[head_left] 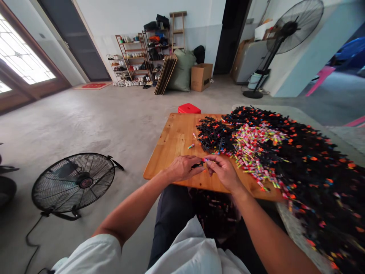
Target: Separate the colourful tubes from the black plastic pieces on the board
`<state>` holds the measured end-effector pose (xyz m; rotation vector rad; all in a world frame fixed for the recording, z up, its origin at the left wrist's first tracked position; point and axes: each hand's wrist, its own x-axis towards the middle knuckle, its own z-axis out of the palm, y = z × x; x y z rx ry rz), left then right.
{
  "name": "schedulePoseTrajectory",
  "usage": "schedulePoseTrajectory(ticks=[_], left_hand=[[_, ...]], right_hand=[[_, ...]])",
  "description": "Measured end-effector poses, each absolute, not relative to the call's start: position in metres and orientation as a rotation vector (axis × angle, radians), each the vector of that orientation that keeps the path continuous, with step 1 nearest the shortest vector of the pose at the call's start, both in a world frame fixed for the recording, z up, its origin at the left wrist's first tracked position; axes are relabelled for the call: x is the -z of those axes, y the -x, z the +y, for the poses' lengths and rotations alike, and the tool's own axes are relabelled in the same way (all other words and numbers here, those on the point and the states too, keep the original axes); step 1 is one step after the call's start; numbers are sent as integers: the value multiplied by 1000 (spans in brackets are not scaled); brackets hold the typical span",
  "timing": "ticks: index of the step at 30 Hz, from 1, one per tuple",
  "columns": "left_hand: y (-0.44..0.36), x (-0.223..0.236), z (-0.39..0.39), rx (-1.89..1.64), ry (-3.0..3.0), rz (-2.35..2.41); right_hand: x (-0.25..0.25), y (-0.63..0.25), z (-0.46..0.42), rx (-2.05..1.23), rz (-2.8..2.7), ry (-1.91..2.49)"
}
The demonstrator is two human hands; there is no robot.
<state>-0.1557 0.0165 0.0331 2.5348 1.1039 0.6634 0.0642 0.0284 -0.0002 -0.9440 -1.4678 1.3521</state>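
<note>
My left hand (182, 168) and my right hand (224, 171) meet over the near edge of a wooden board (173, 140). The left fingers pinch a small black plastic piece (197, 165). The right fingers are closed on a small colourful wrapped piece (205, 160) held against it. Just right of my hands lies a heap of colourful wrapped pieces (256, 152). Around it spreads a big pile of black plastic pieces with orange bits (308, 163). Two loose colourful pieces (191, 145) lie on the board beyond my hands.
A low floor fan (74, 182) with a cord stands at my left on the concrete floor. A red stool (189, 108) sits behind the board. Farther off are a standing fan (288, 34), a cardboard box (201, 76) and shoe racks (134, 57).
</note>
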Motion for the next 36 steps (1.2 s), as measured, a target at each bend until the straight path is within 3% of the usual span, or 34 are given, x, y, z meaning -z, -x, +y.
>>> schedulePoseTrajectory(ticks=[15,28,32,36], left_hand=[[152,-34,13,-506,-2674,1189],[148,19,28,-437,-2404,1005],[165,42,88,-608,-2253,1394],[169,62,139,-546,-2156,1781]], right_hand=[[-3,-81,18,-1250,-1743,1156],[49,-126,-19,-1541,-1756,1452],[69,-157,-41,-1512,-2003,1634],[69,-164,-47,-1384,-2342,1669]])
